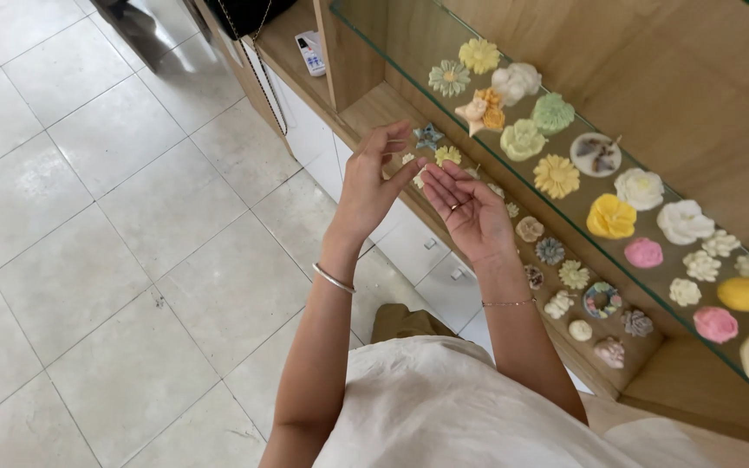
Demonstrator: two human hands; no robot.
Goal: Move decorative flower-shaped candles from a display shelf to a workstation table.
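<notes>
hovering both hands over the lower wooden shelf (pixel 374 108), raised in front of the body. left hand (pixel 373 182) has fingers loosely curled, thumb and forefinger tips close together near a small pale flower-shaped piece (pixel 407 159); cannot tell if the grip actually pinches it. right hand (pixel 470 208) is palm up, fingers spread and relaxed, fingertips almost touching the left thumb; holds nothing i can see. ring on one right finger, silver bangle (pixel 333 278) on the left wrist, thin chain bracelet (pixel 507 302) on the right wrist.

just past the fingertips on the wooden shelf: a small blue-grey star-shaped piece (pixel 428 135) and a small yellow flower piece (pixel 447 155). more small flower pieces run along that shelf to the right. above it, a glass shelf (pixel 366 30) carries larger wax-like flowers: yellow daisy (pixel 556 176), green rose (pixel 523 139), white rose (pixel 639 188), pink round one (pixel 643 252). white remote control (pixel 309 52) lies on the far worktop. white tiled floor (pixel 88 217) below left.
</notes>
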